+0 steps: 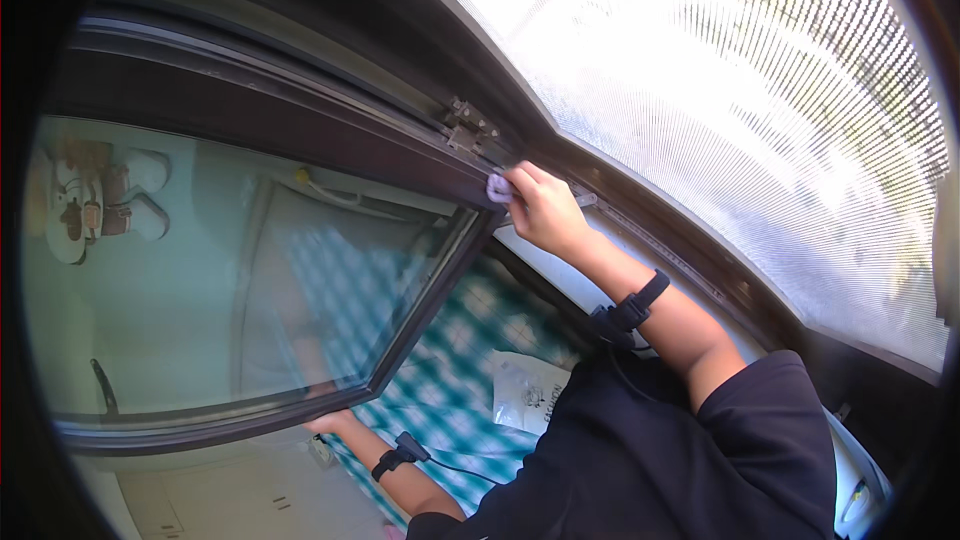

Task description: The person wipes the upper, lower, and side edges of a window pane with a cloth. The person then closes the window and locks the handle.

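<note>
A dark-framed glass window sash (405,365) stands swung open on the left, tilted in the picture. My right hand (545,205) is closed around a small, pale purple cloth (498,188), pressed against the sash's upper corner beside a metal hinge (468,128). My left hand (328,423) grips the sash's lower frame edge; the frame partly hides its fingers. The glass shows a faint image of an arm.
A window screen (720,90) fills the upper right, bordered by a dark fixed frame (690,265). Below lies a green-and-white checked cloth (440,380) with a printed white bag (528,392) on it. Pale cabinet doors (220,505) show at lower left.
</note>
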Tool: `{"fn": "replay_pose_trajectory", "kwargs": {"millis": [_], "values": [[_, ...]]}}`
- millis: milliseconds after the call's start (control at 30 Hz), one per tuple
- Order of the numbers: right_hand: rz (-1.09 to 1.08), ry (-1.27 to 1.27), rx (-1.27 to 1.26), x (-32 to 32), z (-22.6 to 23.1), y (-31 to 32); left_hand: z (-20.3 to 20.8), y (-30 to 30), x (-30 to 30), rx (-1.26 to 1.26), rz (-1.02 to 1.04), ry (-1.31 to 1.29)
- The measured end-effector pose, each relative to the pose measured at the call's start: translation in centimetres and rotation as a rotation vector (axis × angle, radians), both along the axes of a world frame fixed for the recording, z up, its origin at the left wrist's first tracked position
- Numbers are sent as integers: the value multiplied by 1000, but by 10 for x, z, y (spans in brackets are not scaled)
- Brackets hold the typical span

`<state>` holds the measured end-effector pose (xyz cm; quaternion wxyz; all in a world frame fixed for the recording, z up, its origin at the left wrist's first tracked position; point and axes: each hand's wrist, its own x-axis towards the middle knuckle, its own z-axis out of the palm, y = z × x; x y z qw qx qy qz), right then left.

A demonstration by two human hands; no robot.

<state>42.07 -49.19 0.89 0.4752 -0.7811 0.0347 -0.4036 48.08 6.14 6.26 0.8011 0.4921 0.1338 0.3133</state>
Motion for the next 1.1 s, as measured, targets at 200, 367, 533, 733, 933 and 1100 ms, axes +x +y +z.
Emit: {"fn": "replay_pose_trajectory", "kwargs": {"millis": [200,367,533,733,933,1100], "values": [[50,56,118,0,-17,0,-28,60,-3,107,-234,-102],[41,-316,128,18,91,8,-16,9,-2,7,-53,-47],[139,-634,217,45,228,16,-26,49,3,-127,-51,-156],[80,-921,94,71,377,5,-23,4,19,-193,27,-171],[-128,-1104,-100,79,528,-5,-39,-4,21,-160,285,22],[-355,-970,-242,73,649,-5,-55,-3,22,-198,310,31]]}}
